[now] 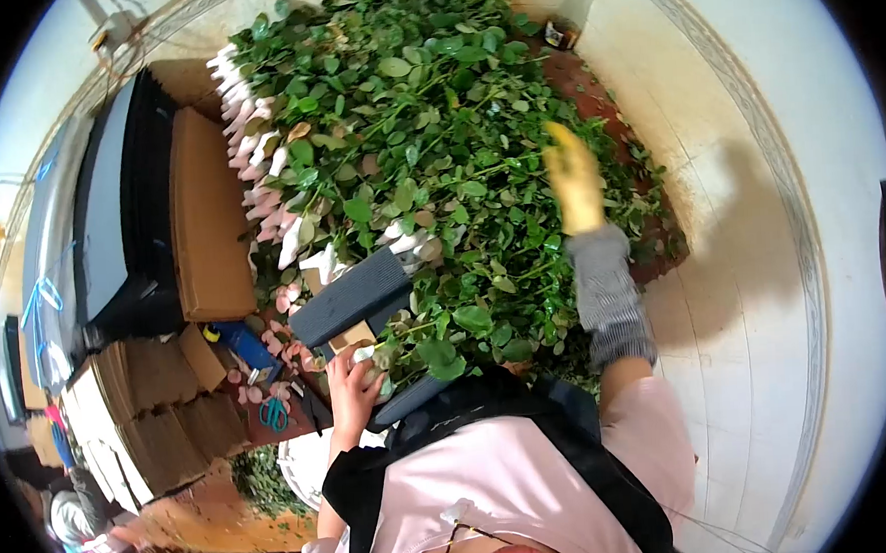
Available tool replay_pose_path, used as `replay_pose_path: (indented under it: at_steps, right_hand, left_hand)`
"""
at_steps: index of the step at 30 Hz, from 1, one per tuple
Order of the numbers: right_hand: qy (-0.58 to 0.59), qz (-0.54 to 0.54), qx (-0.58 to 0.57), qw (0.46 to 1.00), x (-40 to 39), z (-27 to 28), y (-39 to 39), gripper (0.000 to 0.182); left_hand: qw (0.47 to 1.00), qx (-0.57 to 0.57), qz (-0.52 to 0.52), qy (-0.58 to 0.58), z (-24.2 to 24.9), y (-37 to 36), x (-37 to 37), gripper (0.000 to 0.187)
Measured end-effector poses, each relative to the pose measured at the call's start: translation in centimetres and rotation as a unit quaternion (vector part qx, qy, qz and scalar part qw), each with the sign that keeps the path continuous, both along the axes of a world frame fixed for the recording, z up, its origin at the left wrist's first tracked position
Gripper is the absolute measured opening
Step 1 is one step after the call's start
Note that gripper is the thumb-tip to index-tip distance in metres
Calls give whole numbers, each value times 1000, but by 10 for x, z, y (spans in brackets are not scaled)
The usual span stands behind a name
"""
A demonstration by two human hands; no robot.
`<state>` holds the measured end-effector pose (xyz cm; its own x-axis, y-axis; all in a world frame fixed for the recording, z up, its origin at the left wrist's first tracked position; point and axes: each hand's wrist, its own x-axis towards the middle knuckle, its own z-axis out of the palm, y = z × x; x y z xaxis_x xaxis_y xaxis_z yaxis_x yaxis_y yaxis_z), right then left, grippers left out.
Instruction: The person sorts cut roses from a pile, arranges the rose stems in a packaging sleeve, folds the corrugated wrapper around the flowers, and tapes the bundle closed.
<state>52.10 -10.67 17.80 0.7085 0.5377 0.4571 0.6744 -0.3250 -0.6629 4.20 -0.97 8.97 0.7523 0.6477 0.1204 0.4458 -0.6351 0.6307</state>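
Note:
My left hand [353,391] is bare, its fingers closed round a small white wrapped flower head [364,354] at the near edge of the pile. My right hand [575,177], in a yellow glove with a grey knitted sleeve, is over the right side of the leafy stems [457,156]; its fingers are blurred, and whether it holds a stem is unclear. White and pink wrapped heads [257,176] line the left side of the pile. A dark grey ribbed block [351,296] lies beside my left hand, with a piece of cardboard [351,337] next to it.
Stacked cardboard [160,421] and a brown box [211,214] stand at left. Teal scissors [274,414], a blue object [241,347] and pink petals lie near my left hand. A glass bottle [572,14] stands at the back right. Another person's sleeve [91,495] shows at lower left.

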Motion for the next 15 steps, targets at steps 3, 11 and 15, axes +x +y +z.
replay_pose_path:
  at_steps: [3, 11, 15]
  right_hand:
    - [-203, 268, -138, 932, -10, -33, 126, 31]
    - [-311, 204, -150, 916, -9, -54, 195, 30]
    - [-328, 304, -21, 894, -26, 34, 119, 29]
  left_hand:
    - [1000, 7, 6, -6, 1, 1, 1, 27]
    - [1000, -13, 19, -3, -3, -2, -5, 31]
    - [999, -26, 23, -6, -3, -3, -4, 40]
